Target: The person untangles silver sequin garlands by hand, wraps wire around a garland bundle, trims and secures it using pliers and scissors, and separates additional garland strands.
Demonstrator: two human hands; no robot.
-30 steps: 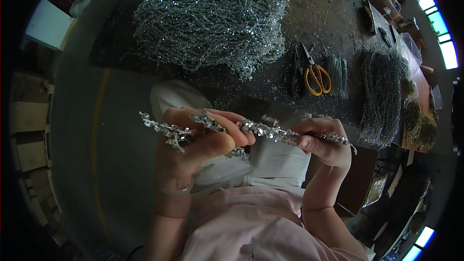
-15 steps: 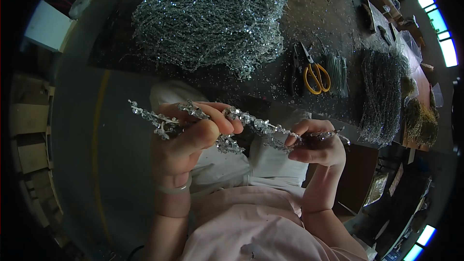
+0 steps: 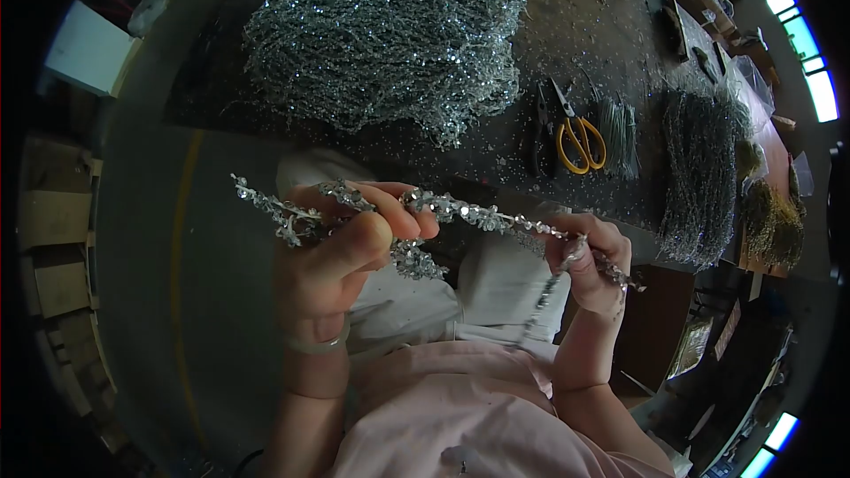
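Observation:
A silvery beaded garland sprig stretches between my two hands above my lap. My left hand is closed round its left part, with beaded branches sticking out to the left and below the fingers. At the other end my right hand pinches the strand between thumb and fingers. One beaded strand hangs down from the right thumb, blurred by motion, and a short tip pokes out on the right of that hand.
On the dark table lies a big heap of silver beaded strands. Yellow-handled scissors, black pliers and a bundle of thin wires are beside it. More strands hang at the right edge.
My right hand has turned and shifted slightly, its thumb now upward. A beaded strand that ran between the hands now swings down below the right thumb. My left hand has barely moved.

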